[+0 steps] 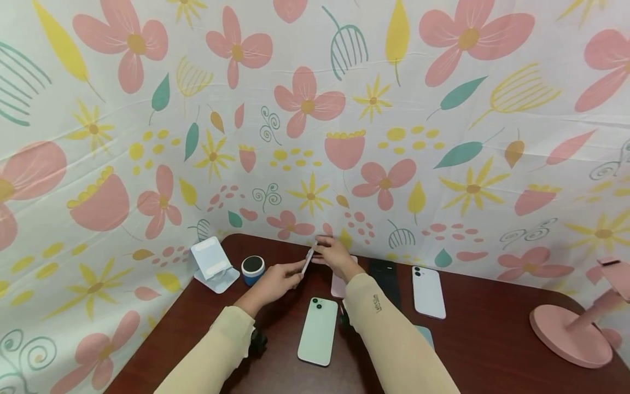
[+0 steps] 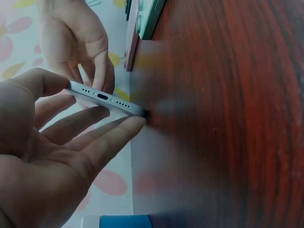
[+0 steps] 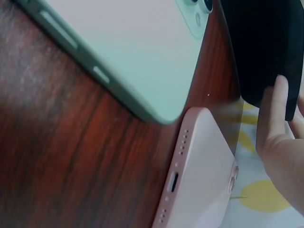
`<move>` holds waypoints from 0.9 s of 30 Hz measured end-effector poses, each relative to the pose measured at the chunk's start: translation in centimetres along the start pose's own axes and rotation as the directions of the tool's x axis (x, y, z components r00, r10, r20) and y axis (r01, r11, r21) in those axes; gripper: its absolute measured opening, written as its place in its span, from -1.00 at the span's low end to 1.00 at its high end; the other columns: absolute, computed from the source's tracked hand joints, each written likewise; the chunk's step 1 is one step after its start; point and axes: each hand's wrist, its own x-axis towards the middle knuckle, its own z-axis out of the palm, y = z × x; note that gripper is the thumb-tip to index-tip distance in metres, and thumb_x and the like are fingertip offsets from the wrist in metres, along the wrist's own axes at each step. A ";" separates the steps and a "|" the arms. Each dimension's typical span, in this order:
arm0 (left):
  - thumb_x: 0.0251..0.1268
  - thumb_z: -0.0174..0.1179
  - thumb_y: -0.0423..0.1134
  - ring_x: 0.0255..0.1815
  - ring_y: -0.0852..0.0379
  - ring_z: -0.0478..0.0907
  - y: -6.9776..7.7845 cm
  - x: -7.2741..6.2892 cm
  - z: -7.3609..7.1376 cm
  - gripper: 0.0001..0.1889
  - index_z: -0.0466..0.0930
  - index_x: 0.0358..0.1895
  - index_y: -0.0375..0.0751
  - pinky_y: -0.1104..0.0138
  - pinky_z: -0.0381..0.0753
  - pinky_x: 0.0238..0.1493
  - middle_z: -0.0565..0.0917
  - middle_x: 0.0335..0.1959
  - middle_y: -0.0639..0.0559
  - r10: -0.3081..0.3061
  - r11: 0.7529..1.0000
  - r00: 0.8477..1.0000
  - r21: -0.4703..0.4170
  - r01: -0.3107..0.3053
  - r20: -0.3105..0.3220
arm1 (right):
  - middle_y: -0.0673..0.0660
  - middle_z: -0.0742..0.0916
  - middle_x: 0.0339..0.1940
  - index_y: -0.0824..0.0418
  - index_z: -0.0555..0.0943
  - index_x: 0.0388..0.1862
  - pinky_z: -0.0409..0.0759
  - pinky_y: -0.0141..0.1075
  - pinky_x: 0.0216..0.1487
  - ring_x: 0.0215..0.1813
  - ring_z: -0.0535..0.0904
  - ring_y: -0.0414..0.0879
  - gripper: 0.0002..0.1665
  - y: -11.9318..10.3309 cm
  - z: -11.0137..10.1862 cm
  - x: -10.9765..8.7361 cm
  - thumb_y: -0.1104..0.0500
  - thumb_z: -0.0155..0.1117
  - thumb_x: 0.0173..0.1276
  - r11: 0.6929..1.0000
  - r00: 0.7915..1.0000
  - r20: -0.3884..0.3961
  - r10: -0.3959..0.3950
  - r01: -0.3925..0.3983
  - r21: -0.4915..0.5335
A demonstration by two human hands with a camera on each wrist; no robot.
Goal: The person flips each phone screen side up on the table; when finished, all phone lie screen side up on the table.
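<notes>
Both hands hold a slim smartphone (image 1: 308, 260) on edge above the back of the table. My left hand (image 1: 275, 283) grips its near end, thumb on one edge and fingers along the other. The charging port (image 2: 102, 96) in that end faces the left wrist camera. At the far end, my right hand (image 1: 337, 257) pinches the phone, with a finger lying over its dark screen (image 3: 266, 47) in the right wrist view. Below the hands lies a mint green phone (image 1: 317, 331), back up. A pink phone (image 1: 338, 285) sits partly hidden under the right forearm.
Left of the hands stand a blue and white round container (image 1: 253, 270) and a white folding stand (image 1: 215, 265). Right of the arm lie a black flat item (image 1: 386, 280), a white phone (image 1: 428, 293) and a partly covered light blue item (image 1: 425, 335). A pink stand (image 1: 571, 336) is far right.
</notes>
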 end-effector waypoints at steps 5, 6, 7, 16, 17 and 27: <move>0.71 0.08 -0.11 -0.48 0.10 0.48 0.1 0.0 0.0 -0.48 0.39 0.63 0.08 0.29 0.51 -0.42 0.73 -0.28 -0.23 -0.003 0.999 1.000 -0.045 0.004 0.007 | 0.40 0.37 0.67 0.29 0.28 0.69 0.63 0.04 0.45 0.52 0.51 0.35 -0.37 -0.1 0.5 -0.4 0.27 0.05 0.72 0.999 1.000 -0.018 -0.018 0.018 0.026; 0.71 0.07 -0.11 -0.49 0.11 0.47 0.1 0.0 0.0 -0.48 0.39 0.63 0.07 0.30 0.50 -0.43 0.72 -0.29 -0.21 -0.001 0.999 1.000 -0.049 0.002 0.007 | 0.38 0.35 0.69 0.29 0.28 0.69 0.62 0.05 0.46 0.53 0.50 0.35 -0.37 -0.2 0.7 -0.5 0.27 0.06 0.72 0.999 1.000 -0.025 -0.017 0.018 0.031; 0.71 0.07 -0.11 -0.50 0.12 0.45 0.1 0.0 0.0 -0.48 0.39 0.63 0.08 0.30 0.50 -0.44 0.72 -0.30 -0.21 0.000 0.999 1.000 -0.050 0.001 0.005 | 0.37 0.34 0.70 0.29 0.28 0.69 0.62 0.05 0.46 0.54 0.49 0.36 -0.37 -0.3 0.8 -0.6 0.27 0.05 0.72 0.999 0.999 -0.035 -0.016 0.017 0.031; 0.71 0.05 -0.16 -0.14 -0.07 0.77 0.1 -0.1 0.4 -0.48 0.39 0.63 -0.05 0.27 0.74 -0.20 0.75 0.19 -0.27 0.006 0.996 1.000 -0.091 -0.007 -0.011 | 0.47 0.47 0.55 0.47 0.32 0.61 0.71 -0.01 0.35 0.49 0.56 0.32 -0.39 -1.2 2.4 -1.3 0.22 0.05 0.73 0.999 0.988 -0.144 0.047 -0.047 0.005; 0.72 0.05 -0.17 -0.04 -0.08 0.79 0.1 -0.1 0.5 -0.48 0.39 0.63 -0.07 0.24 0.77 -0.14 0.71 0.31 -0.27 0.005 0.995 1.000 -0.102 -0.006 -0.015 | 0.49 0.48 0.53 0.51 0.31 0.60 0.70 0.00 0.37 0.48 0.56 0.34 -0.39 -1.3 2.5 -1.4 0.21 0.04 0.74 0.999 0.988 -0.144 0.053 -0.053 0.002; 0.73 0.02 -0.20 0.28 -0.17 0.74 -0.1 -0.2 0.3 -0.49 0.39 0.63 -0.09 0.13 0.81 0.12 0.50 0.56 -0.27 -0.035 0.985 0.998 -0.171 0.027 -0.046 | 0.48 0.41 0.60 0.51 0.27 0.62 0.59 0.06 0.49 0.56 0.47 0.37 -0.38 -0.6 2.7 -1.2 0.15 -0.10 0.79 0.996 0.994 -0.074 0.076 -0.080 -0.051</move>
